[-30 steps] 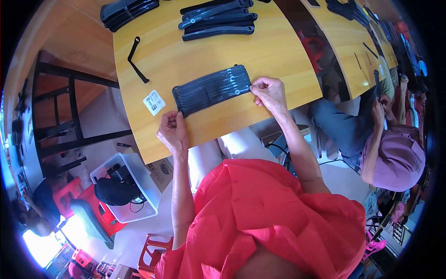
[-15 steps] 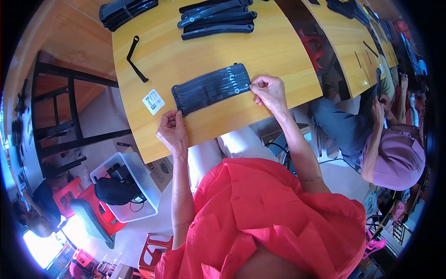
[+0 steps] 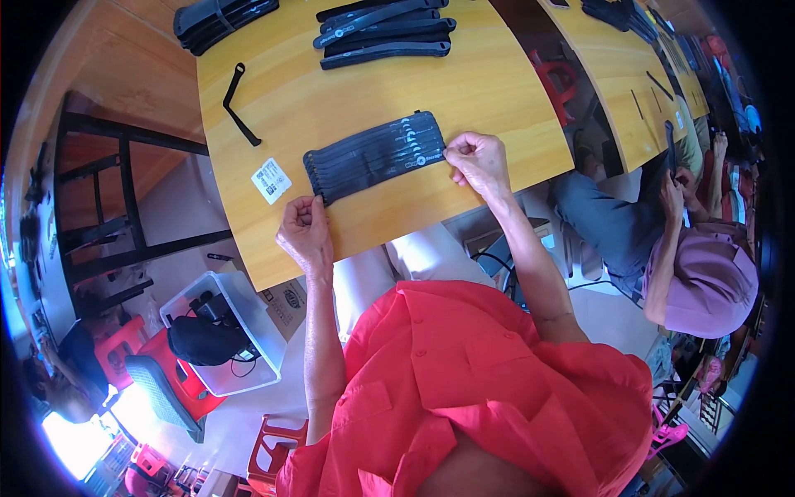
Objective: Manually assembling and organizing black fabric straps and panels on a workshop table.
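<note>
A row of black straps with white printing (image 3: 373, 156) lies side by side on the yellow wooden table (image 3: 381, 95), close to its near edge. My left hand (image 3: 306, 230) is closed, thumb and fingers pinching the near left corner of the row. At the near right corner, my right hand (image 3: 480, 161) pinches the other end of the nearest strap. The row lies slightly tilted, its right end farther from me. A white printed label (image 3: 271, 180) sits on the table just left of the row. Beyond that label lies a single bent black strap (image 3: 238, 106).
Loose black straps (image 3: 385, 37) are piled at the far edge, beside a tied black bundle (image 3: 222, 23). A clear plastic bin (image 3: 269, 364) with black items stands on the floor at left. To the right, a co-worker in a mauve top (image 3: 704, 277) sits at another table (image 3: 617, 83).
Both hands keep their pinch at the two ends of the row. The whole table view has shifted very slightly left.
</note>
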Demonstrator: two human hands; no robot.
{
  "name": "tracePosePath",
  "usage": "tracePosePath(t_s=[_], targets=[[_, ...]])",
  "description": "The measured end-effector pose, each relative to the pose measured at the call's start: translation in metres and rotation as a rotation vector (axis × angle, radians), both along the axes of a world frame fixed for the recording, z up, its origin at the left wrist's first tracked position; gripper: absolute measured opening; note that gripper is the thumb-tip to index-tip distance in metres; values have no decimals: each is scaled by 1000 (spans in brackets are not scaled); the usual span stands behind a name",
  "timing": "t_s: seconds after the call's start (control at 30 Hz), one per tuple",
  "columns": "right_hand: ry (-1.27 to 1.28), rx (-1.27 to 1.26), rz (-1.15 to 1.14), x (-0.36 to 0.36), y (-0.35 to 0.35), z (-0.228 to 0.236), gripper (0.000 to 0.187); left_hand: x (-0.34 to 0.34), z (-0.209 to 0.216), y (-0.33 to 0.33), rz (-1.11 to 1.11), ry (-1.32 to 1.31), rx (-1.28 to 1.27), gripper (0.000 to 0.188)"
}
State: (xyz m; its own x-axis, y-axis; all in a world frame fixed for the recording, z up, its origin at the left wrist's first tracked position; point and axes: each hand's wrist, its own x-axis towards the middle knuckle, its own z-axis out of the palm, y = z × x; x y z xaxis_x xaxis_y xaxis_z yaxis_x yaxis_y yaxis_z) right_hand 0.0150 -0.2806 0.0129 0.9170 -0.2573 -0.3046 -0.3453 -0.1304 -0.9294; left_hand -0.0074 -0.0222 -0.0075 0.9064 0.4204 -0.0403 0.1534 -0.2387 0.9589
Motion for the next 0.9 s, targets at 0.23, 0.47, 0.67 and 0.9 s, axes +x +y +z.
tracePosePath(t_s=[0.23,0.47,0.67,0.9], targets=[[-11,22,-2,-1,-2,-6,5,0,0,-3,-11,1,24,8],[-24,7,5,0,-1,-2,4,0,1,-2,5,2,22,8],[-24,3,14,0,-3,-4,4,1,1,-3,0,6,26,8],[-27,-4,19,0,-3,-4,4,0,0,-2,-11,5,23,8]])
